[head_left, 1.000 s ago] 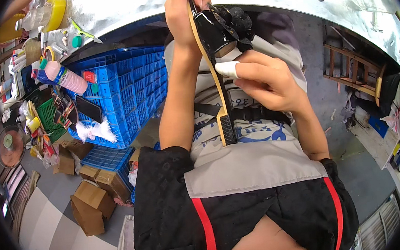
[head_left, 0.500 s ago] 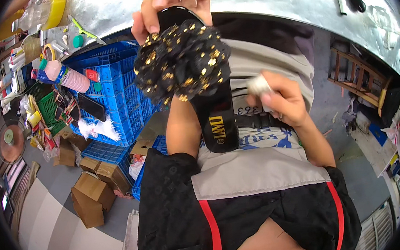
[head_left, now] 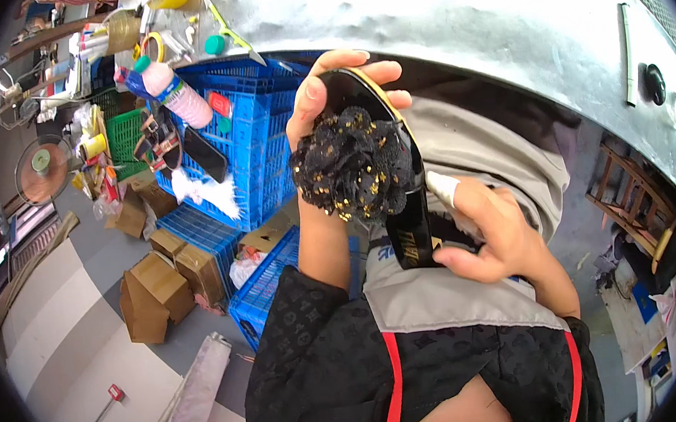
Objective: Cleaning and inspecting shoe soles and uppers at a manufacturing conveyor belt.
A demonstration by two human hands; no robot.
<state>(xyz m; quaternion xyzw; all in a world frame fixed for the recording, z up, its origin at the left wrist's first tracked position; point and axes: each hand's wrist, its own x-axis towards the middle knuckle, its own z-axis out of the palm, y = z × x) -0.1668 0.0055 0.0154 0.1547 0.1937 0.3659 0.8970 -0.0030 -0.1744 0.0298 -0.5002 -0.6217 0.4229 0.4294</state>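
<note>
A black slipper (head_left: 415,232) with a thin gold line along its sole edge is held up and tilted in front of my body. A big black fabric flower (head_left: 354,165) with gold flecks covers its upper. My left hand (head_left: 309,105) is closed around the toe end, with fingertips showing past the far edge. On my right hand (head_left: 496,225) the index fingertip wears a white wrap (head_left: 442,188) and lies against the slipper's side edge. Its thumb is stretched apart beside the heel end. The other right fingers are bent and partly hidden.
Ahead is a shiny metal tabletop (head_left: 449,8) with a green-handled cutter (head_left: 234,32). Stacked blue crates (head_left: 256,150) stand at the left, bearing a pink bottle (head_left: 183,100) and a dark phone (head_left: 204,153). Cardboard boxes (head_left: 152,295) sit on the floor; a wooden rack (head_left: 634,197) is at the right.
The slipper has turned on edge, showing its gold-lined side, and sits lower and further right. My right hand has come from beside it to touch its edge. The whole view has shifted.
</note>
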